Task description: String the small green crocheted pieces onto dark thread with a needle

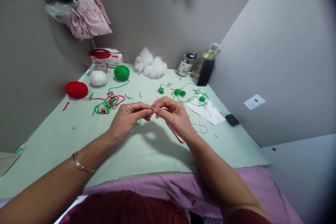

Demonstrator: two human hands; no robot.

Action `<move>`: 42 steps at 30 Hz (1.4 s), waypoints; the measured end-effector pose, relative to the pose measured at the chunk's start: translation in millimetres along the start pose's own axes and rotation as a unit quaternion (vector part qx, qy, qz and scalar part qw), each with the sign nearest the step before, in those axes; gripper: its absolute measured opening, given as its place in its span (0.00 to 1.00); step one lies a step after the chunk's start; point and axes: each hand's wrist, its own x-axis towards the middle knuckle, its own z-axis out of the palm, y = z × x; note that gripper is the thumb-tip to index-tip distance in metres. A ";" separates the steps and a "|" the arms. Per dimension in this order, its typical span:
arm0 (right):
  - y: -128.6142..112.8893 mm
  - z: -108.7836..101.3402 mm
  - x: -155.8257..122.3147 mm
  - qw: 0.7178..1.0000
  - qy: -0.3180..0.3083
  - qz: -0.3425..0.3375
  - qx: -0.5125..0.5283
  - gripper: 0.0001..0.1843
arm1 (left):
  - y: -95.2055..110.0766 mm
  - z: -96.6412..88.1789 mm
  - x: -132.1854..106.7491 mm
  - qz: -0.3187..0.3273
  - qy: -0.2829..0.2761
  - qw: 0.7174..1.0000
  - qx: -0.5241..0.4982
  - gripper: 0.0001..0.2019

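Both hands meet above the middle of a pale green table (65, 136). My left hand (128, 116) is closed in a pinch, with a short bit of green yarn (138, 122) hanging under its fingers. My right hand (173, 113) is also pinched, fingertips touching those of the left, and a thin pink crochet hook (175, 133) sticks out below its palm. A silver bangle (81, 164) sits on my left wrist. What the fingertips pinch between them is too small to make out.
On the far side lie a red yarn ball (76, 89), a white one (98, 77), a green one (121, 72), white stuffing (151, 64), tangled red and green crochet pieces (107, 104), small green pieces (181, 93), white paper (208, 112), a jar (185, 65), a phone (205, 72).
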 end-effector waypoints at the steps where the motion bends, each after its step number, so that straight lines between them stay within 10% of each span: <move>1: -0.5 0.0 -0.1 1.000 -0.001 0.000 -0.001 0.07 | -0.1 0.0 0.0 0.000 0.001 1.000 0.000 0.07; 42: 1.6 -0.1 0.4 0.999 -0.007 0.015 0.034 0.06 | -3.4 -2.5 -1.8 0.047 -0.004 0.999 0.018 0.05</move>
